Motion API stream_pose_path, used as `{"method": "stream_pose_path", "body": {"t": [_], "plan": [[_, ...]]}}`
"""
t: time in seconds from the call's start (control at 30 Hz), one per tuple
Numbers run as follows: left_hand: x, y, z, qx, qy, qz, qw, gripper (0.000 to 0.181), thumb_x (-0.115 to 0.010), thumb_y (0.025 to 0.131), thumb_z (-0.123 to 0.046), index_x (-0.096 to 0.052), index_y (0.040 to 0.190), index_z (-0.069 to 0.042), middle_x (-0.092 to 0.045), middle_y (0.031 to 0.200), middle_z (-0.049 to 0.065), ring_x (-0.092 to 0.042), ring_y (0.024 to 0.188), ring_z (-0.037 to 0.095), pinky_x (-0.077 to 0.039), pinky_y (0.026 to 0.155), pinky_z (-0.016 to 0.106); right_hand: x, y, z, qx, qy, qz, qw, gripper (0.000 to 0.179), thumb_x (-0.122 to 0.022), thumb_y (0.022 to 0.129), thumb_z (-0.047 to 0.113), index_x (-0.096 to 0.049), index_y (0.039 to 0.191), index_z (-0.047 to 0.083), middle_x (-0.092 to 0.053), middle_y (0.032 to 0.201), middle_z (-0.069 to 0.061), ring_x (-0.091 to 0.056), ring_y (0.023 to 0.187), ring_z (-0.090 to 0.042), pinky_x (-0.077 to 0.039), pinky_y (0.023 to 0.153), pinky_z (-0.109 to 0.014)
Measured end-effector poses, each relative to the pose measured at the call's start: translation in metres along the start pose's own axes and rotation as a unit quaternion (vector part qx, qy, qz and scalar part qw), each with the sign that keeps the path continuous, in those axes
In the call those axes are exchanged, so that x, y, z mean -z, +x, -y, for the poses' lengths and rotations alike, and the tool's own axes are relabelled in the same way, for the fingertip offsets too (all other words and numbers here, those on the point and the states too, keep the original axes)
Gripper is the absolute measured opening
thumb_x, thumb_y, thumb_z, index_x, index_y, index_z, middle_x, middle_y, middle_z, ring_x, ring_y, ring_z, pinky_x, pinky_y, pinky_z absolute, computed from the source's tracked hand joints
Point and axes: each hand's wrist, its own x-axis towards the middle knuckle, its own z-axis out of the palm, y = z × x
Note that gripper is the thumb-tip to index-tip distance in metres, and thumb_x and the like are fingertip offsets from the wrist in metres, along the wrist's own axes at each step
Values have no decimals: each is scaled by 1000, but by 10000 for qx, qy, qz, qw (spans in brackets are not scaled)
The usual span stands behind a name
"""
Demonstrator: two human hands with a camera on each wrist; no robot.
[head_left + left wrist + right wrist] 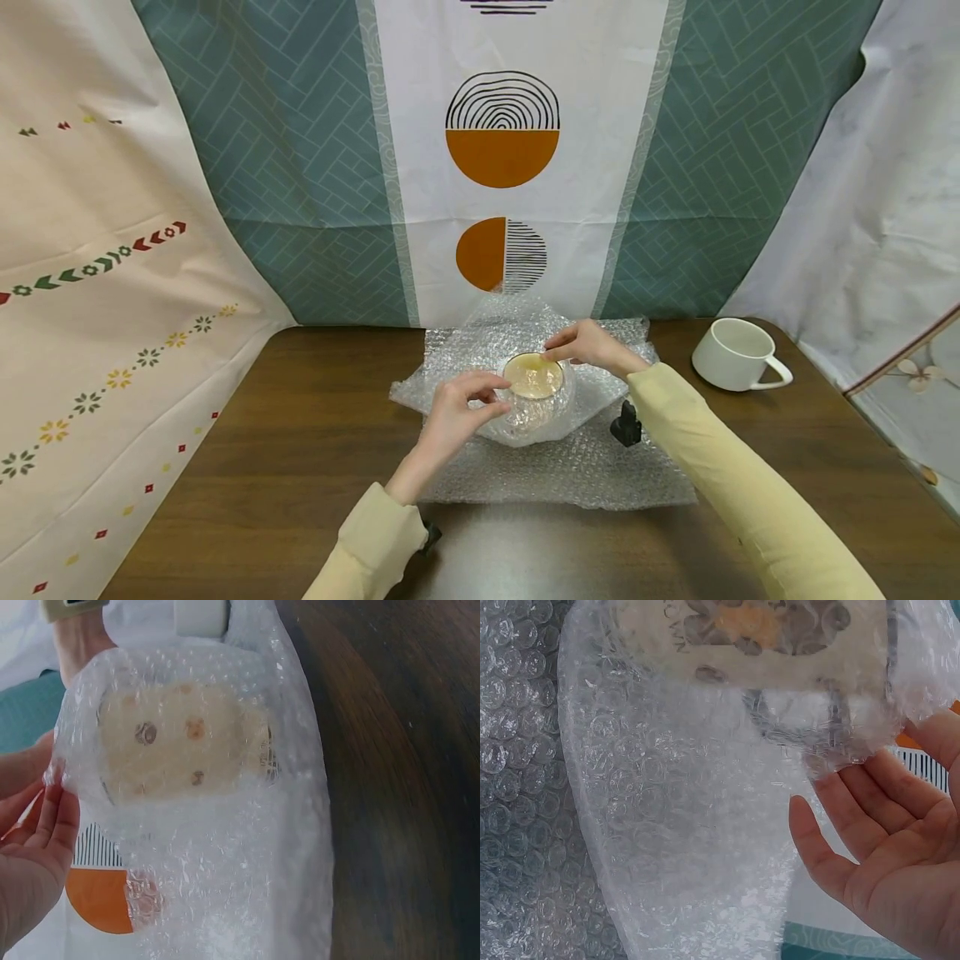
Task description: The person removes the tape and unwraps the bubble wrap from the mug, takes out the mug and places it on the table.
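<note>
A cream mug (534,379) with a dark rim stands upright, its mouth uncovered, with bubble wrap (525,421) around its sides. Through the plastic, the left wrist view shows brown and orange prints on the mug (169,746). Its handle (761,712) shows blurred under the wrap in the right wrist view. My left hand (467,406) pinches the wrap at the near left of the rim, thumb against fingertips. On the far right of the rim, my right hand (588,344) pinches the wrap between thumb and fingers, the little finger held apart.
A flat sheet of bubble wrap (555,483) lies under the wrapped mug on the brown wooden table (315,433). At the back right stands a white mug (738,354), handle toward the right. Patterned cloth (502,250) hangs behind the table.
</note>
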Motion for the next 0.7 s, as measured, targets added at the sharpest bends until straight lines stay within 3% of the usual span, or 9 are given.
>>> {"method": "stream_pose_path", "body": {"t": [0.23, 0.47, 0.7], "plan": [[6, -3, 0, 101, -219, 598, 9979, 21, -74, 74, -3, -69, 95, -3, -63, 84, 4, -57, 69, 11, -49, 62, 32, 0, 1, -2, 34, -133, -1, 9999, 38, -67, 83, 19, -61, 111, -5, -60, 109, -14, -52, 103, -29, -43, 85, -39], [9, -9, 0, 296, -463, 1329, 9896, 22, -74, 74, -6, -69, 95, -2, -64, 84, 2, -57, 68, 12, -49, 60, 33, 0, 2, -1, -125, -341, -99, 9993, 39, -68, 82, 22, -62, 111, -3, -60, 109, -12, -49, 107, -32, -39, 87, -46], [8, -13, -1, 445, -246, 1860, 9812, 21, -74, 74, -7, -69, 94, -4, -65, 87, 3, -57, 68, 8, -49, 60, 31, 0, 3, 0, -162, -475, -155, 9986, 38, -69, 81, 23, -63, 110, -2, -60, 111, -13, -46, 111, -33, -34, 91, -49]]}}
